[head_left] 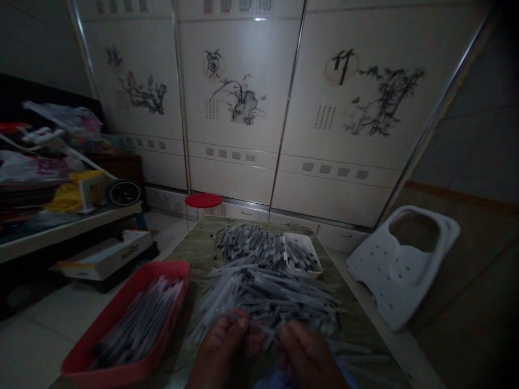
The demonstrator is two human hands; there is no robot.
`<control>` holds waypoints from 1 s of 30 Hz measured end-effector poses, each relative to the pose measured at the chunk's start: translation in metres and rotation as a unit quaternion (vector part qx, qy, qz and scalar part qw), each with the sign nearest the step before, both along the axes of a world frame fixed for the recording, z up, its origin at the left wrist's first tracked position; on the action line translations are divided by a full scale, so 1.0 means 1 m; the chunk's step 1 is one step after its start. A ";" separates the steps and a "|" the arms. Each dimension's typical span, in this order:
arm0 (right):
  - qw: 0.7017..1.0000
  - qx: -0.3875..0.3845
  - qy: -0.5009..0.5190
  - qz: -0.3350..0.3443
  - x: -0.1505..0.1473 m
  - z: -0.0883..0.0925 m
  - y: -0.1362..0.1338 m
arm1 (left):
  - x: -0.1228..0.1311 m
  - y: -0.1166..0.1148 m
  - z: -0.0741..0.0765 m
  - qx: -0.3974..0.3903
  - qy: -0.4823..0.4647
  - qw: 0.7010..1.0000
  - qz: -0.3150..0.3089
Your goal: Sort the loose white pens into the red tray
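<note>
A slim, translucent pen-like stick [263, 327] spans the gap between my two hands, low in the view. My left hand [227, 343] pinches its left end between thumb and fingers. The other end is pinched in my right hand [302, 348]. Just beyond my hands lies a loose pile of similar pale, clear sticks [279, 294], some with dark ends. Farther back is a heap of slim grey sticks with dark tips [249, 243]. Dim light and blur hide the finer details of what I hold.
A red plastic basket [178, 319] at the left holds many wrapped-looking sticks. The white tray [314, 274] at the table's [190, 243] back right holds more. Beyond stand a red stool [203, 200] and sliding doors; a white plastic seat [399, 270] leans at the right.
</note>
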State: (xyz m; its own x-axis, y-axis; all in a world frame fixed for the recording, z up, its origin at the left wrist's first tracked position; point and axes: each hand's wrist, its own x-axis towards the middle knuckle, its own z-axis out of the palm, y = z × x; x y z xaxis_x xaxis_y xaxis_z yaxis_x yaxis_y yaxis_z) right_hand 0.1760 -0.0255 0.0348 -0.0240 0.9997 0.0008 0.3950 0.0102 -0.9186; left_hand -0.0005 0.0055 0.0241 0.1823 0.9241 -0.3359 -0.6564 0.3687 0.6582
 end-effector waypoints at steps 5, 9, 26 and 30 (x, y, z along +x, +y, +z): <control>0.991 0.111 -0.068 -0.007 0.002 0.003 -0.001 | 0.000 0.002 -0.004 -0.021 -0.017 1.000 0.009; 0.996 0.076 -0.031 -0.034 -0.004 -0.004 -0.003 | -0.002 0.003 -0.008 -0.010 -0.028 1.000 -0.011; 0.993 0.088 -0.057 -0.045 -0.007 -0.012 -0.003 | 0.002 0.001 -0.002 -0.042 -0.007 0.999 0.013; 0.996 0.031 0.073 -0.041 -0.011 -0.016 -0.001 | -0.001 0.000 0.003 -0.001 0.000 1.000 0.010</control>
